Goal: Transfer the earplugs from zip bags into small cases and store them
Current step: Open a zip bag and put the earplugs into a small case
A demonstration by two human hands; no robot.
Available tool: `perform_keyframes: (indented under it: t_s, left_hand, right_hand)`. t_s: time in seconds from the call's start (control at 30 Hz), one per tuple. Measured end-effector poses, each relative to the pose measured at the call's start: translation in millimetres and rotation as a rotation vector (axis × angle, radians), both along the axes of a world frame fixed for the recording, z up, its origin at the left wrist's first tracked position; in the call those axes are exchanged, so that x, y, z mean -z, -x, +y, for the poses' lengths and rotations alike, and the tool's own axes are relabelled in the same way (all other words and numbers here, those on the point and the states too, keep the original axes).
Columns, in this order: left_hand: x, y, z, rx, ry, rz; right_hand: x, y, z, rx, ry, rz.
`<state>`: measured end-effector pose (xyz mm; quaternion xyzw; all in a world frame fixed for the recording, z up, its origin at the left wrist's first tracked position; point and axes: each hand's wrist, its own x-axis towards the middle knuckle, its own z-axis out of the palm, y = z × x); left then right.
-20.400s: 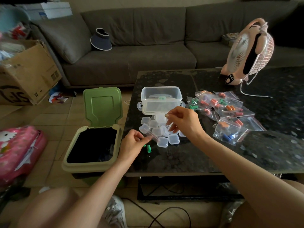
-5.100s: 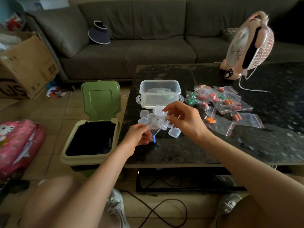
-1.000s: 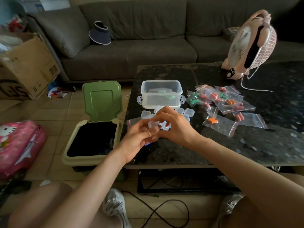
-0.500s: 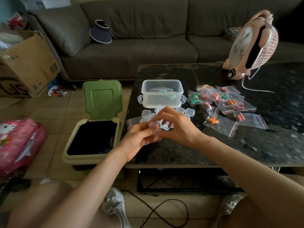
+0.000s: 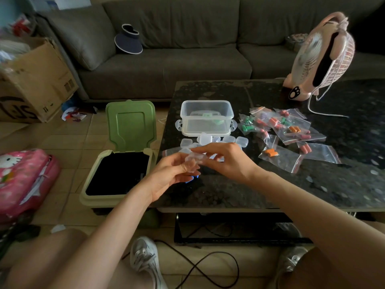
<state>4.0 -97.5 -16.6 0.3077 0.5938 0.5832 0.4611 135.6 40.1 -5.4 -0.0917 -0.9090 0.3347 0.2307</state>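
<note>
A small clear case (image 5: 194,158) sits between my two hands above the table's near left corner. My left hand (image 5: 170,174) holds it from below and my right hand (image 5: 223,159) pinches it from the right. Blue earplugs (image 5: 192,178) show just under my left fingers. An empty zip bag (image 5: 169,152) lies behind my left hand. Several empty clear cases (image 5: 225,140) lie in a loose pile in front of the clear storage box (image 5: 206,117). Zip bags with coloured earplugs (image 5: 279,126) are spread to the right.
A green bin (image 5: 116,174) with its lid up stands on the floor left of the dark table (image 5: 312,184). A pink fan (image 5: 320,57) stands at the table's back right. A sofa lies behind, a cardboard box (image 5: 31,84) and a pink bag (image 5: 23,180) at left.
Over the last second both hands stay together on the small case and barely shift. Five seconds ago my left hand held a zip bag with blue earplugs; that bag now lies empty on the table.
</note>
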Motion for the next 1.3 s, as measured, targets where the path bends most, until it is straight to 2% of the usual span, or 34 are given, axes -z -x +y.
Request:
perform_keyframes:
  t_s: [0.27, 0.37, 0.5, 0.67, 1.17, 1.3]
  left_hand:
    - [1.0, -0.2, -6.6, 0.024, 0.090, 0.110]
    - [-1.0, 7.3, -9.1, -0.082, 0.039, 0.104]
    - [-2.8, 18.8, -11.7, -0.207, -0.029, 0.091]
    - [1.7, 21.2, -10.9, -0.276, -0.069, 0.070]
    - [10.8, 23.2, -9.5, -0.316, -0.123, 0.081]
    - [10.2, 20.2, -8.0, -0.303, -0.117, 0.079]
  right_hand:
    - [-1.6, 7.1, -5.4, 0.051, 0.158, 0.022]
    - [2.4, 11.2, -7.8, 0.074, 0.255, -0.026]
    - [21.9, 15.7, -9.6, 0.120, -0.047, -0.252]
    - [36.8, 19.0, -17.1, 0.069, -0.217, -0.391]
    - [37.0, 22.4, -19.2, 0.066, -0.128, -0.317]
    - [22.0, 19.0, -16.5, 0.173, -0.008, -0.133]
